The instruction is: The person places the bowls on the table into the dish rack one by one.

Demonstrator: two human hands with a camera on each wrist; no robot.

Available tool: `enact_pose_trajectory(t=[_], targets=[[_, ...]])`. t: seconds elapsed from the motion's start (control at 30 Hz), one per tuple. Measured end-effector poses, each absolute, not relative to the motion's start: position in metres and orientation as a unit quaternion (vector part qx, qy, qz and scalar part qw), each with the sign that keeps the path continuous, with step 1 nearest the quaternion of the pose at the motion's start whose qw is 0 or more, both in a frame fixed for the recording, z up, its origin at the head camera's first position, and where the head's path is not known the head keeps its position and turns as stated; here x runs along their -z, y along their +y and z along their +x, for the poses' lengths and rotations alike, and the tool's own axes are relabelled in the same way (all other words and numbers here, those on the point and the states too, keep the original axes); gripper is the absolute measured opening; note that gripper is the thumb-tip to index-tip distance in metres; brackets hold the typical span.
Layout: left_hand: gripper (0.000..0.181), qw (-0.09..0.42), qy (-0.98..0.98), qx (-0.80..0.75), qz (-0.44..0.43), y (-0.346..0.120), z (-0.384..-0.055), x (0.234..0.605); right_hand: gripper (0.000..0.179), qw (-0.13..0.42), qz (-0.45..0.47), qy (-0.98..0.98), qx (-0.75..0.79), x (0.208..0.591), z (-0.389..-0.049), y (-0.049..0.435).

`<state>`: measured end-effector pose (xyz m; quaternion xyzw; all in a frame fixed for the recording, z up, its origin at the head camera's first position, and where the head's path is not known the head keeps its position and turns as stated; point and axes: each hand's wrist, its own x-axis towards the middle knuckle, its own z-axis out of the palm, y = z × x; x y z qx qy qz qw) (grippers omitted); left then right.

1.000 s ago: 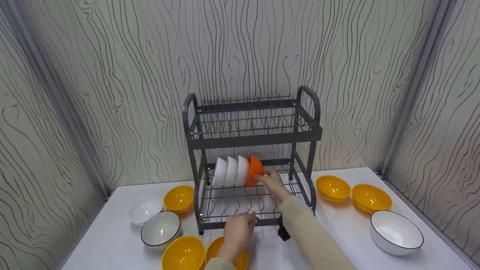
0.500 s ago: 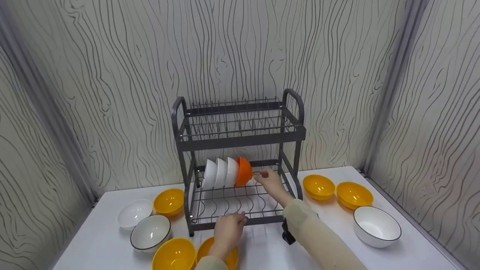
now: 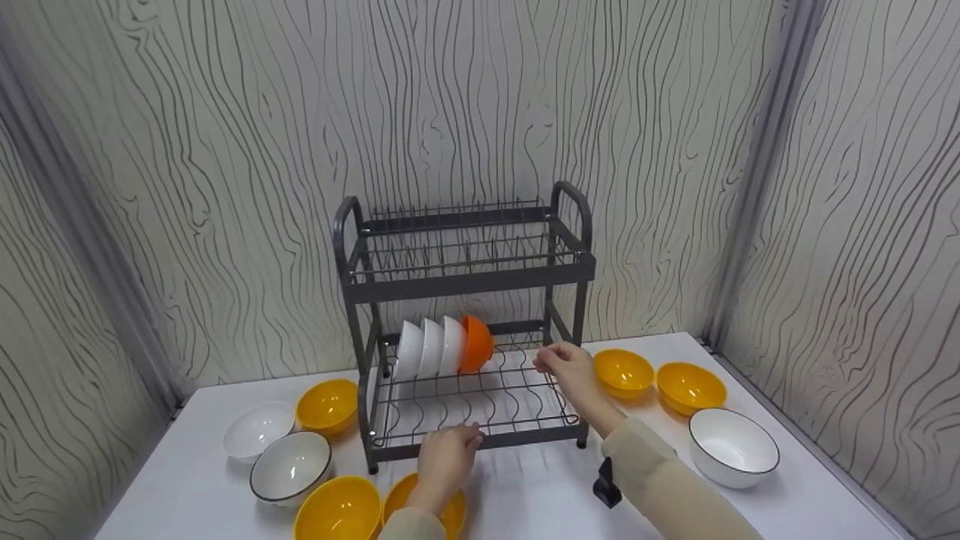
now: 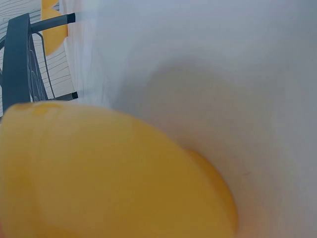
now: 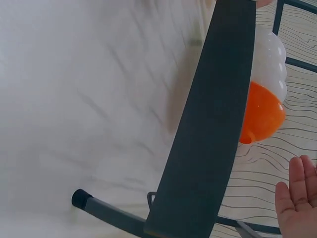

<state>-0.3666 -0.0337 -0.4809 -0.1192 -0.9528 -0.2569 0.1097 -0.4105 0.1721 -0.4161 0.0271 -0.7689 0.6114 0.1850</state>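
Note:
An orange bowl (image 3: 477,345) stands on edge in the lower tier of the dark dish rack (image 3: 469,281), at the right end of a row of white bowls (image 3: 431,349). To its right, apart from it, is my right hand (image 3: 571,371), fingers slightly bent and holding nothing; the right wrist view shows its palm and fingers (image 5: 299,198). My left hand (image 3: 448,459) hangs loosely curled by the rack's front rail, above a yellow bowl (image 3: 454,514) that it partly hides. That bowl's yellow side (image 4: 99,173) fills much of the left wrist view.
Left of the rack are a white bowl (image 3: 259,431), a dark-rimmed white bowl (image 3: 291,466) and yellow bowls (image 3: 328,405). On the right sit two yellow bowls (image 3: 691,388) and a larger dark-rimmed white bowl (image 3: 733,448). Patterned panels enclose the white table (image 3: 540,502).
My right hand has let go of the orange bowl and drawn away to the right, leaving it in the rack. The left hand keeps its place by the front rail. The head view has shifted.

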Motion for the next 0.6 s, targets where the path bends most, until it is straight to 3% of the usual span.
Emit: enact_pose_trajectory(t=[0.33,0.6], targets=[[0.017,0.102,-0.955,0.255,-0.113,-0.035,-0.365,0.479,0.026,0.235,-0.023,-0.752,-0.616,0.414,-0.385,0.224],[0.019,0.099,-0.955,0.258,-0.11,-0.033,-0.364,0.479,0.037,0.226,-0.072,-0.842,-0.484,0.449,-0.367,0.287]])
